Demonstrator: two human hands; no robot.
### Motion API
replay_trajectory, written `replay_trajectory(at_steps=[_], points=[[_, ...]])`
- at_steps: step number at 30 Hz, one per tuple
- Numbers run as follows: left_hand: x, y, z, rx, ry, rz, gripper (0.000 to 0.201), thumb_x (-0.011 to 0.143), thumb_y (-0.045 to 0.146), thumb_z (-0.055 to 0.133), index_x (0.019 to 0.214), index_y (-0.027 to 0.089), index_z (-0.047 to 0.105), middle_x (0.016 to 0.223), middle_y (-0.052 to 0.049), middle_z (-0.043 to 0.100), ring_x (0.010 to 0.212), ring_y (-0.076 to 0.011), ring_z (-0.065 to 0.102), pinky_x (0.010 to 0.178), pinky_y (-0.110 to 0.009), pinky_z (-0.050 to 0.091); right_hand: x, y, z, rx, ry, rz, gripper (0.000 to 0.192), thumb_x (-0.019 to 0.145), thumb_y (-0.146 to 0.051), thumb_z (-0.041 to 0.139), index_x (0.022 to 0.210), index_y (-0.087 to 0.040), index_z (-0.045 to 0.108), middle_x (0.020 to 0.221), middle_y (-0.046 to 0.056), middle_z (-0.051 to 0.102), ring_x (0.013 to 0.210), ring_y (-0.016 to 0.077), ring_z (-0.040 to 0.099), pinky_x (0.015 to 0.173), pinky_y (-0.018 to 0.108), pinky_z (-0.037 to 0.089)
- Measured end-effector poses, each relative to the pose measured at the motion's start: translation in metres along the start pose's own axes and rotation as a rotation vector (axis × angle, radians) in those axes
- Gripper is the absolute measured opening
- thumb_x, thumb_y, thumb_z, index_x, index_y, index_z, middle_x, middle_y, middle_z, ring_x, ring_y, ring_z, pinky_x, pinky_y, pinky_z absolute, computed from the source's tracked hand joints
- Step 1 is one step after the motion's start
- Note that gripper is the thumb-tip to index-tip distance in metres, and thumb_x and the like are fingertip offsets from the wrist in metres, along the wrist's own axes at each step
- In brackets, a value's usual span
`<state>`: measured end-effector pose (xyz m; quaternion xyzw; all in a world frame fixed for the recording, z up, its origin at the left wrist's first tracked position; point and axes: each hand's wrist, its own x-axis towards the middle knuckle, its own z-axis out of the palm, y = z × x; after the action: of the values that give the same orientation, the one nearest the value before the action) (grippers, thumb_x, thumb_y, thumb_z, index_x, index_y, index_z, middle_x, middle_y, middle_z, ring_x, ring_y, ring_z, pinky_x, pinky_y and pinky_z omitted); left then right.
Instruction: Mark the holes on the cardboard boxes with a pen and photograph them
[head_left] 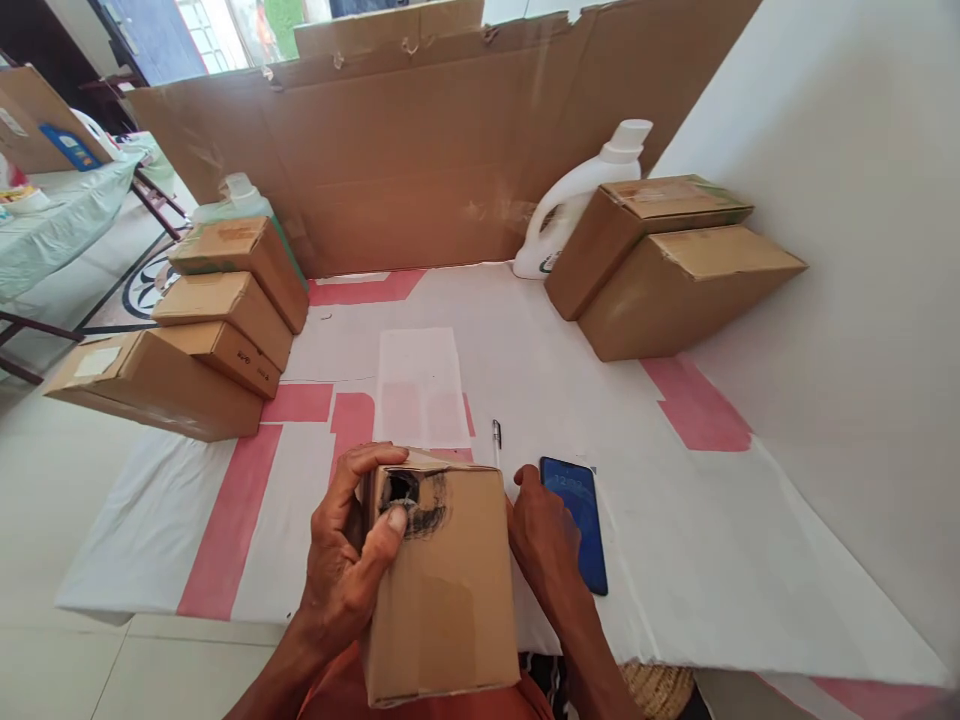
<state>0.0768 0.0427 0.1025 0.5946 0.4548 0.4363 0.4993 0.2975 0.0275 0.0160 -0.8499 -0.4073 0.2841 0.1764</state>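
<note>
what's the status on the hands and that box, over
Left hand grips the cardboard box, thumb on its black scribble. Right hand steadies the box's other side. Phone and pen lie close beside the right hand.
</note>
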Motion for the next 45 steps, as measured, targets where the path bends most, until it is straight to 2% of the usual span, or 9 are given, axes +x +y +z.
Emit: replay_trajectory(at_steps=[2,7,12,15,20,28,36,40,45], points=[[-0.001,-0.004,0.0,-0.095,-0.034,0.001,0.045,0.093,0.046,0.066,0.133,0.027,0.061,0.126,-0.009,0.061,0.111,-0.0272,0.061,0.092,-0.035,0.05,0.007,0.004,0.009,-0.004,-0.016,0.002,0.008,0.09,-0.026,0.059,0.084,-0.02,0.06,0.074,0.013,0.069,0.07,0.0289,0.065,0.061,0.033,0.034],[-0.003,-0.009,-0.002,-0.239,-0.066,-0.019,0.058,0.085,0.049,0.069,0.137,0.026,0.055,0.124,-0.009,0.06,0.107,-0.0288,0.061,0.088,-0.037,0.051,0.015,0.009,0.008,0.18,-0.014,-0.074,0.026,0.088,-0.035,0.058,0.066,-0.025,0.052,0.054,0.002,0.059,0.053,0.021,0.057,0.054,0.03,0.035],[-0.005,-0.01,-0.004,-0.217,-0.066,-0.02,0.059,0.086,0.049,0.069,0.137,0.024,0.056,0.123,-0.01,0.059,0.103,-0.0275,0.061,0.088,-0.038,0.051,-0.014,-0.01,-0.036,0.852,0.265,-0.139,0.031,0.086,-0.051,0.072,0.088,-0.023,0.058,0.064,-0.001,0.067,0.051,0.0179,0.063,0.047,0.027,0.047],[-0.005,-0.011,-0.003,-0.17,-0.053,0.004,0.057,0.086,0.049,0.069,0.136,0.024,0.057,0.125,-0.011,0.058,0.107,-0.0297,0.06,0.092,-0.041,0.051,-0.056,-0.039,-0.061,1.146,0.206,-0.282,0.021,0.086,-0.039,0.082,0.092,-0.024,0.068,0.072,0.001,0.073,0.057,0.0171,0.068,0.046,0.024,0.049],[-0.005,-0.011,-0.002,-0.093,-0.05,0.07,0.053,0.087,0.044,0.067,0.135,0.023,0.056,0.127,-0.013,0.058,0.12,-0.0346,0.058,0.097,-0.045,0.051,-0.105,-0.073,-0.058,1.073,-0.017,-0.5,0.01,0.099,-0.03,0.07,0.103,-0.028,0.078,0.081,0.004,0.076,0.058,0.0156,0.066,0.055,0.028,0.057],[-0.006,-0.014,-0.002,-0.059,-0.063,0.112,0.052,0.087,0.035,0.066,0.136,0.024,0.055,0.127,-0.012,0.058,0.122,-0.0353,0.058,0.099,-0.046,0.049,-0.089,-0.061,-0.043,0.748,-0.013,-0.824,0.022,0.096,-0.017,0.07,0.111,-0.031,0.08,0.086,0.003,0.08,0.062,0.0171,0.072,0.057,0.026,0.059],[-0.002,-0.011,-0.001,-0.045,-0.07,0.143,0.052,0.085,0.032,0.064,0.135,0.024,0.055,0.128,-0.012,0.058,0.124,-0.0364,0.057,0.101,-0.048,0.048,-0.092,-0.062,-0.046,0.681,0.002,-0.797,0.016,0.096,-0.018,0.068,0.102,-0.029,0.078,0.081,0.002,0.075,0.06,0.0165,0.068,0.057,0.027,0.057],[-0.002,-0.01,-0.001,-0.042,-0.069,0.142,0.052,0.084,0.034,0.065,0.134,0.024,0.056,0.127,-0.012,0.058,0.122,-0.036,0.058,0.104,-0.05,0.046,-0.097,-0.069,-0.05,0.754,0.063,-0.647,0.01,0.096,-0.023,0.069,0.092,-0.027,0.077,0.075,0.001,0.07,0.061,0.016,0.065,0.063,0.028,0.058],[-0.003,-0.011,-0.002,-0.056,-0.057,0.12,0.051,0.086,0.035,0.065,0.135,0.025,0.056,0.128,-0.012,0.058,0.124,-0.0358,0.057,0.104,-0.049,0.047,-0.098,-0.072,-0.047,0.805,0.173,-0.477,0.01,0.097,-0.03,0.071,0.092,-0.023,0.075,0.072,0.0,0.067,0.051,0.0128,0.059,0.047,0.024,0.05]])
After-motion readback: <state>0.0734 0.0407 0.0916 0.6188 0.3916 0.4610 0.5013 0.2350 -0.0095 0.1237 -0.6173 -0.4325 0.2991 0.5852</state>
